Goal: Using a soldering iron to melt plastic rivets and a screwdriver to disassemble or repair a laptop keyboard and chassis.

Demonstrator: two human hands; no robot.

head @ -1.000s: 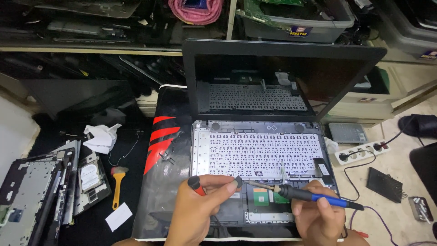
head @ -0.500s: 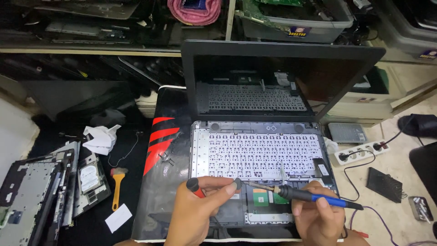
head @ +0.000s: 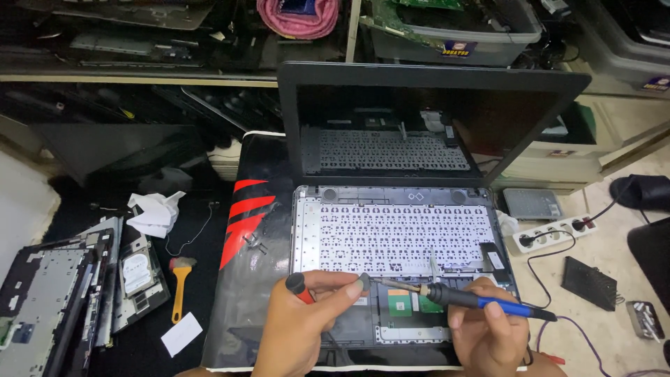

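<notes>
An open laptop lies on a black and red mat (head: 244, 230), its palm rest turned over so the metal back of the keyboard (head: 391, 234) shows, with the dark screen (head: 433, 119) standing behind. My right hand (head: 485, 335) grips a soldering iron (head: 488, 304) with a black and blue handle, its tip pointing left over the lower edge of the keyboard plate. My left hand (head: 307, 328) holds a small tool with a red and black handle (head: 299, 286), its forefinger stretched toward the iron's tip. Green circuit patches (head: 399, 305) sit below the tip.
A dismantled laptop and a hard drive (head: 136, 272) lie at the left, beside a yellow-handled brush (head: 180, 283), crumpled tissue (head: 157, 209) and a white card (head: 181, 334). A power strip (head: 555, 234) and cables lie on the floor at right. Shelves of parts stand behind.
Both hands stay at the lower edge of the keyboard plate; the iron's tip and left forefinger have shifted only slightly.
</notes>
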